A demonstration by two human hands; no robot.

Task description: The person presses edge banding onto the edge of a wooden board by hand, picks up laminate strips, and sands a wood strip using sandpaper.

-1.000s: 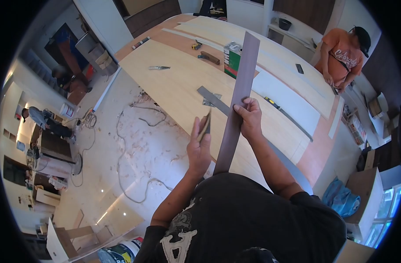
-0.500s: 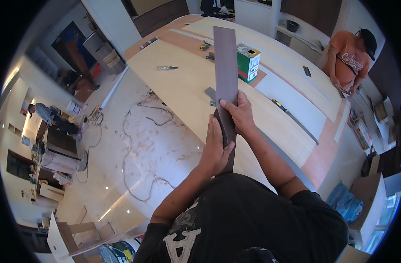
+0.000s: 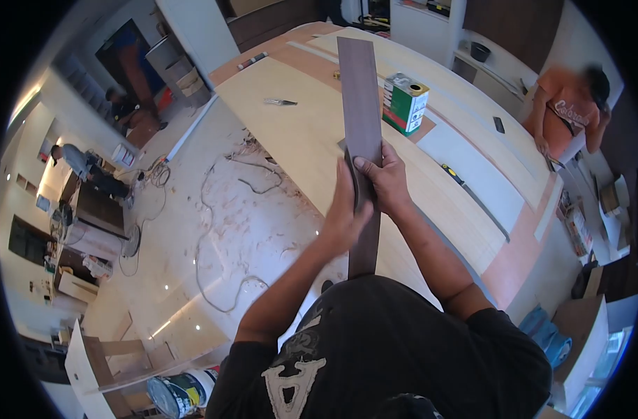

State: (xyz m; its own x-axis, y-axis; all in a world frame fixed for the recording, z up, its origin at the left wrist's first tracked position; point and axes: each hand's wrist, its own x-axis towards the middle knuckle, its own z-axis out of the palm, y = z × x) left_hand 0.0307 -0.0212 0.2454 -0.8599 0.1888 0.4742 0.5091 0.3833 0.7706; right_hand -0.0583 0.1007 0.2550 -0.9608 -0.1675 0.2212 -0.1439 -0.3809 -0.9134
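A long, narrow, dark wood-grain board (image 3: 359,91) stands up in front of me, its lower end against my body. My right hand (image 3: 387,183) grips its right side, thumb across the front face. My left hand (image 3: 341,216) is closed at the board's left edge and smeared by motion. A thin dark strip (image 3: 357,183) curves between its fingers and that edge; its kind is unclear. Behind the board is a large table of pale wood sheets (image 3: 305,153). On it stands a green and white metal can (image 3: 405,105), with a yellow-black handled saw (image 3: 472,194) lying to the right.
A putty knife (image 3: 280,102) and a small black block (image 3: 499,124) lie on the table. A person in an orange shirt (image 3: 567,115) stands at its far right. Cables (image 3: 200,251) and shavings cover the floor at left, where other people work. A paint bucket (image 3: 176,394) is at lower left.
My left hand has shifted up and slightly right along the board's edge. The board leans a little differently. The view has shifted, and the person in orange has raised one hand.
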